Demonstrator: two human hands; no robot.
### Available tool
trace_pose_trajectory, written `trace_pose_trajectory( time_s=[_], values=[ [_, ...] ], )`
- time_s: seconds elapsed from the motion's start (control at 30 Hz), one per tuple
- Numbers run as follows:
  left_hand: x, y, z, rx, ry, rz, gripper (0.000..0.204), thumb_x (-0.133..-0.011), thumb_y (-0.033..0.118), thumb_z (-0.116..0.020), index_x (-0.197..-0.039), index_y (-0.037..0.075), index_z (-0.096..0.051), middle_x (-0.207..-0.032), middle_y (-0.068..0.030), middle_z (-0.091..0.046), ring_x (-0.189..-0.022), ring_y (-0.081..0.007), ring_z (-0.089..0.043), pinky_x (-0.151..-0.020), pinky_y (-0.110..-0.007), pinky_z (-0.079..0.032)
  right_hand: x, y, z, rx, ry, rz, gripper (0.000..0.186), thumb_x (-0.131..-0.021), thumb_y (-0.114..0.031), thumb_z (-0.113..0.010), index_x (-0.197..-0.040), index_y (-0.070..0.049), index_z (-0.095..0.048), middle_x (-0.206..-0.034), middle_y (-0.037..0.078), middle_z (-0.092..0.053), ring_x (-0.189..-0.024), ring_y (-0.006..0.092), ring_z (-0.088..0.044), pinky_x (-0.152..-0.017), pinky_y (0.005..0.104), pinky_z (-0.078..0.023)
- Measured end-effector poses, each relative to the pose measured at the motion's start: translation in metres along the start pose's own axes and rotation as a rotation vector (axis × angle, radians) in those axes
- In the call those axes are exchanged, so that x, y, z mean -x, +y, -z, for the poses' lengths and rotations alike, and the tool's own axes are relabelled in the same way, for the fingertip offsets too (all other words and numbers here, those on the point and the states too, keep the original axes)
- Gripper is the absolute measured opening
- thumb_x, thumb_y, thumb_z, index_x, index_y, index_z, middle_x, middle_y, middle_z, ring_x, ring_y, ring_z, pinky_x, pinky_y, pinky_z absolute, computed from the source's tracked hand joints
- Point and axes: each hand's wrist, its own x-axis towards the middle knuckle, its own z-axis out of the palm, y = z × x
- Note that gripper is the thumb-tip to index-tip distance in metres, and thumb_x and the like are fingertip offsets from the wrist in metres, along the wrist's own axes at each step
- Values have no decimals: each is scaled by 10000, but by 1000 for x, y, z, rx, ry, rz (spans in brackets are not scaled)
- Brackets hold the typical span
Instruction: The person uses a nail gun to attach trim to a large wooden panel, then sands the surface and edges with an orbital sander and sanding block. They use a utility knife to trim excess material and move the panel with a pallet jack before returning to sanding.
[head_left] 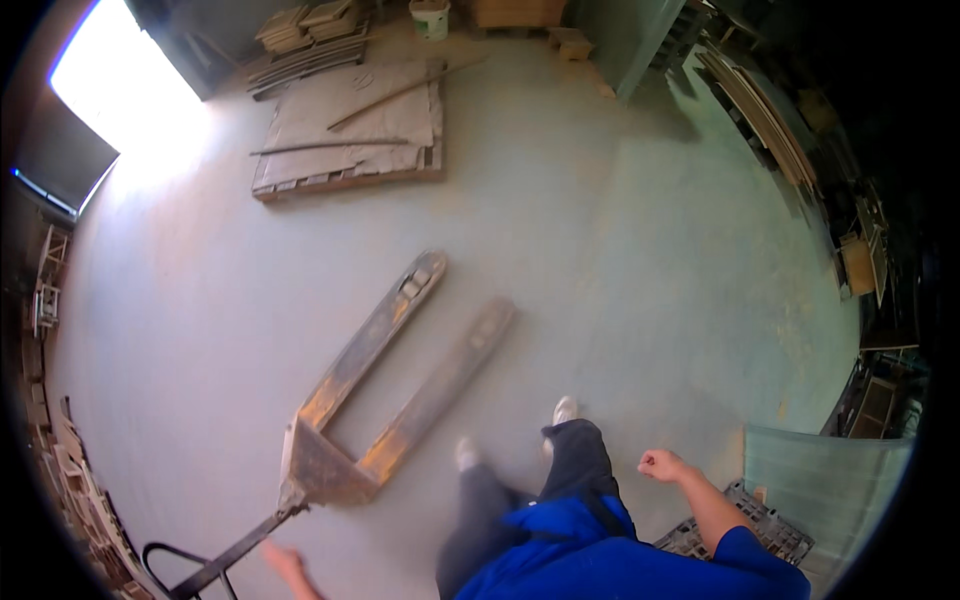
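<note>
A worn yellow and grey pallet jack (330, 470) stands on the floor to my left. Its two forks point away and to the right, bare of any load. The handle (235, 550) slants down to the lower left and ends in a dark loop. My left hand (284, 562) is just right of that handle, smeared by motion; whether it touches the handle cannot be made out. Out to my right, my right hand (661, 465) hangs in the air with curled fingers and nothing visible in it.
Ahead lies a pallet (350, 120) covered by a brown sheet with loose strips on top. Boards (765, 120) line the right side. A dark plastic pallet (775, 520) and a translucent panel (825, 475) are near my right arm. A white bucket (430, 20) stands at the back.
</note>
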Motion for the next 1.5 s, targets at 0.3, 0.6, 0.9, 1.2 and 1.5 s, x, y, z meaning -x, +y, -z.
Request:
trace_pose_trajectory(
  time_s=[0.3, 0.6, 0.9, 1.2, 1.5],
  values=[
    [122, 574, -55, 295, -526, -516, 430, -861, 356, -760, -1192, 81, -738, -1224, -195, -716, -1159, -378, -662, -985, -463, -528, -176, -24, 311, 253, 284, 67, 225, -913, -282, -690, -986, -71, -722, -938, 131, -750, -879, 297, -716, -808, 407, -566],
    [-34, 895, 52, 560, -345, -318, 304, -907, 288, -698, -1066, 35, -755, -993, -153, -780, -971, -301, -749, -889, -410, -565, -401, -283, 599, 228, 197, 318, 209, -928, -241, -670, -1011, -50, -697, -955, 130, -745, -898, 300, -711, -807, 415, -561],
    [-273, 1218, -40, 664, -533, -121, 311, -923, 254, -667, -982, -40, -747, -882, -167, -770, -823, -252, -741, -797, -398, -570, -642, -501, 814, 615, -17, 168, 228, -902, -269, -699, -1015, -71, -709, -941, 129, -743, -900, 305, -711, -812, 434, -565],
    [-480, 1439, -32, 1165, -413, 198, 333, -955, 238, -666, -1048, -78, -716, -896, -160, -762, -794, -203, -712, -762, -358, -561, -1040, -820, 940, 953, 158, 484, 223, -962, -220, -586, -1012, -35, -699, -983, 238, -713, -945, 450, -672, -823, 538, -542],
    [-646, 1570, -206, 696, -257, 480, 688, -954, 516, -670, -1245, -104, -610, -1251, -310, -648, -1171, -433, -631, -994, -485, -503, -1504, -1165, 790, 1331, 529, 859, 442, -963, -151, -569, -1375, 3, -523, -1240, 245, -633, -1169, 429, -629, -982, 522, -524]
  ],
)
